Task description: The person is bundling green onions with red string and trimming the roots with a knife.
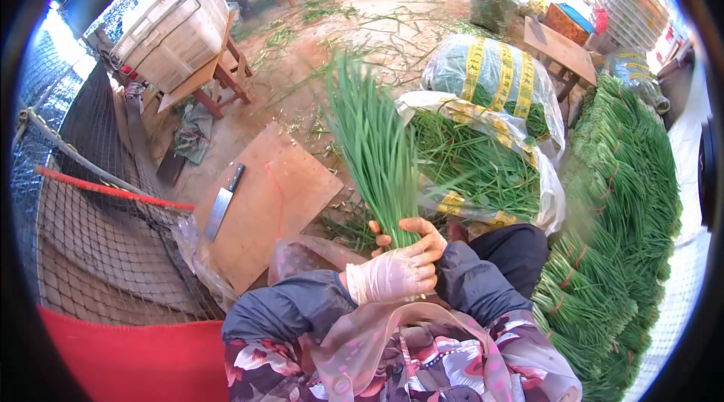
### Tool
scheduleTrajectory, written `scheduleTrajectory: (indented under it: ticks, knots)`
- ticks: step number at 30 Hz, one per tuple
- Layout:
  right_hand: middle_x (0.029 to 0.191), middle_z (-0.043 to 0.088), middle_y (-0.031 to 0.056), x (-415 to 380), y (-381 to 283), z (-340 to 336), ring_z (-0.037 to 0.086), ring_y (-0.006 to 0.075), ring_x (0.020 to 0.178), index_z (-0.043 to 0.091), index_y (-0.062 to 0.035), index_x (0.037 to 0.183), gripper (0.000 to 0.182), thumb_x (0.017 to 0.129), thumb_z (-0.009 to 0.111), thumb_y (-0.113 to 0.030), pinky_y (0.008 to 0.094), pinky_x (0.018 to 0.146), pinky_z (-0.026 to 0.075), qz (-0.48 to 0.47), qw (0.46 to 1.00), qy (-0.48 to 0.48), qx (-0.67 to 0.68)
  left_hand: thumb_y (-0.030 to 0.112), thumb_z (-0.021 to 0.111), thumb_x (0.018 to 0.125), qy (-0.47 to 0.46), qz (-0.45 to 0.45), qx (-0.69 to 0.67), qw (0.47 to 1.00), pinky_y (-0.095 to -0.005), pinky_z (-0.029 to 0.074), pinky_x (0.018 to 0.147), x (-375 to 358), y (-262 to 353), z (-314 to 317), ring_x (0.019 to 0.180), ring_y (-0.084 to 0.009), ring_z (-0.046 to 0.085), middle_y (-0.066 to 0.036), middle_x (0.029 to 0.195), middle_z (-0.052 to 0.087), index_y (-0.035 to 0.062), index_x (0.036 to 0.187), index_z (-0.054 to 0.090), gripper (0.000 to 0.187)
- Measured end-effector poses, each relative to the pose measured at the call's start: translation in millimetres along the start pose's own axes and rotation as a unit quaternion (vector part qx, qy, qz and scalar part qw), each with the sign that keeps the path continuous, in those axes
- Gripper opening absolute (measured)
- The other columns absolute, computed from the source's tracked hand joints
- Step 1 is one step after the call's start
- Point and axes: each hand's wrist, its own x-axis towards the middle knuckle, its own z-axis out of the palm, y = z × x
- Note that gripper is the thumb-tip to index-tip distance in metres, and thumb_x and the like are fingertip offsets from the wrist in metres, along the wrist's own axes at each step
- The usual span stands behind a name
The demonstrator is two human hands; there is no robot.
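Between both hands, in front of the body: one bundle of long, slender green stalks [375, 153], leaning slightly left. Left hand [388, 277] in a thin whitish covering (fingers exposed), right hand [427, 239] beside it, grip of both closed round the pale lower end. Left side: one flat brown board [283, 191], bearing a black-handled metal knife [221, 210].

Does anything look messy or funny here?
Yes, the floor looks messy. Loose green leaves and bits are scattered across it, beyond the wooden board. They look out of place because the green bundles on the right are laid close together. Nothing else clearly looks broken.
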Motion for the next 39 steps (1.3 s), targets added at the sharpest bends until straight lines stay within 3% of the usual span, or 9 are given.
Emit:
scheduleTrajectory:
  ticks: [5, 8, 11, 17, 22, 27, 34, 38, 39]
  knots:
    - [0.113, 0.063, 0.0105, 10.1, -16.0, -6.0, 0.062, 0.0196, 0.089, 0.054, -0.0027, 0.125, 0.055, 0.078, 0.074, -0.023, 0.0353, 0.074, 0.054, -0.029, 0.991, 0.088, -0.096, 0.013, 0.071, 0.066, 0.132, -0.230, -0.144, 0.953, -0.0472, 0.045, 0.095, -42.6, 12.2, -34.2, 0.110, -0.0355, 0.055, -0.014, 0.111, 0.058, 0.0050, 0.107, 0.062, 0.042]
    - [0.108, 0.063, 0.0092, 10.7, -9.1, 2.3, 0.061, 0.0191, 0.086, 0.056, -0.0023, 0.123, 0.055, 0.077, 0.074, -0.026, 0.0351, 0.074, 0.052, -0.022, 0.994, 0.046, -0.096, 0.024, 0.071, 0.082, 0.355, -0.551, -0.419, 0.628, -0.0461, 0.047, 0.095, -81.5, 7.4, 0.6, 0.111, -0.0336, 0.056, -0.010, 0.113, 0.058, 0.0039, 0.122, 0.052, 0.049]
    - [0.103, 0.061, 0.0089, 17.8, 5.1, 16.1, 0.060, 0.0185, 0.082, 0.052, -0.0019, 0.128, 0.065, 0.074, 0.072, -0.033, 0.0337, 0.069, 0.052, 0.047, 0.998, 0.007, -0.051, 0.043, 0.071, 0.079, 0.313, -0.328, -0.822, 0.344, -0.0442, 0.042, 0.102, -102.9, -19.5, 50.5, 0.118, -0.0285, 0.052, -0.012, 0.124, 0.055, 0.0031, 0.130, 0.045, 0.070]
    - [0.111, 0.061, 0.0152, 19.7, 5.5, 12.9, 0.064, 0.0208, 0.083, 0.037, -0.0009, 0.141, 0.086, 0.074, 0.070, -0.043, 0.0348, 0.067, 0.054, 0.275, 0.958, 0.036, -0.071, 0.039, 0.070, 0.079, 0.436, -0.177, -0.838, 0.276, -0.0463, 0.043, 0.104, -79.5, -28.1, 26.1, 0.122, -0.0341, 0.052, -0.019, 0.132, 0.053, -0.0008, 0.130, 0.047, 0.069]
    - [0.131, 0.053, 0.0188, 77.6, -59.3, 45.7, 0.054, 0.0294, 0.117, 0.027, -0.0002, 0.145, 0.094, 0.076, 0.075, -0.041, 0.0387, 0.099, 0.044, 0.059, 0.831, 0.105, -0.542, 0.027, 0.070, 0.081, 0.600, -0.319, -0.683, 0.268, -0.0416, 0.050, 0.093, -112.2, -48.9, -2.9, 0.101, -0.0283, 0.063, -0.015, 0.105, 0.064, -0.0002, 0.118, 0.056, 0.048]
    - [0.116, 0.056, 0.0253, 166.7, 13.7, 118.5, 0.057, 0.0388, 0.110, 0.035, 0.0015, 0.135, 0.100, 0.055, 0.088, -0.024, 0.0418, 0.093, 0.046, -0.165, 0.254, 0.075, -0.950, 0.021, 0.065, 0.085, 0.761, -0.265, -0.509, 0.303, -0.0424, 0.052, 0.090, -151.3, -75.1, -48.5, 0.099, -0.0268, 0.062, -0.014, 0.105, 0.064, -0.0015, 0.117, 0.057, 0.040]
    - [0.088, 0.064, 0.0112, 293.6, -12.0, 56.7, 0.066, 0.0313, 0.081, 0.041, -0.0204, 0.138, 0.075, 0.070, 0.070, -0.011, 0.0433, 0.066, 0.053, -0.050, 0.189, -0.003, -0.981, 0.015, 0.066, 0.088, 0.825, -0.346, -0.383, 0.230, -0.0413, 0.049, 0.092, -234.2, -112.9, -11.8, 0.099, -0.0235, 0.062, -0.006, 0.106, 0.063, 0.0049, 0.116, 0.059, 0.031]
    - [0.099, 0.064, 0.0112, 342.4, -26.2, -20.2, 0.066, 0.0286, 0.089, 0.036, -0.0210, 0.142, 0.079, 0.072, 0.070, -0.011, 0.0413, 0.073, 0.053, 0.032, 0.129, -0.037, -0.990, 0.030, 0.073, 0.077, 0.092, -0.817, -0.086, 0.563, -0.0383, 0.051, 0.086, -307.8, -90.6, 41.2, 0.100, -0.0311, 0.062, -0.015, 0.115, 0.060, 0.0069, 0.118, 0.060, 0.049]
    - [0.107, 0.062, 0.0118, 348.1, -25.7, -36.4, 0.065, 0.0282, 0.094, 0.035, -0.0210, 0.143, 0.080, 0.072, 0.070, -0.011, 0.0417, 0.077, 0.052, 0.054, 0.112, -0.004, -0.992, 0.035, 0.073, 0.072, 0.146, -0.792, -0.035, 0.592, -0.0411, 0.052, 0.078, -310.5, -85.3, 56.7, 0.093, -0.0344, 0.061, -0.016, 0.101, 0.061, 0.0085, 0.109, 0.062, 0.047]
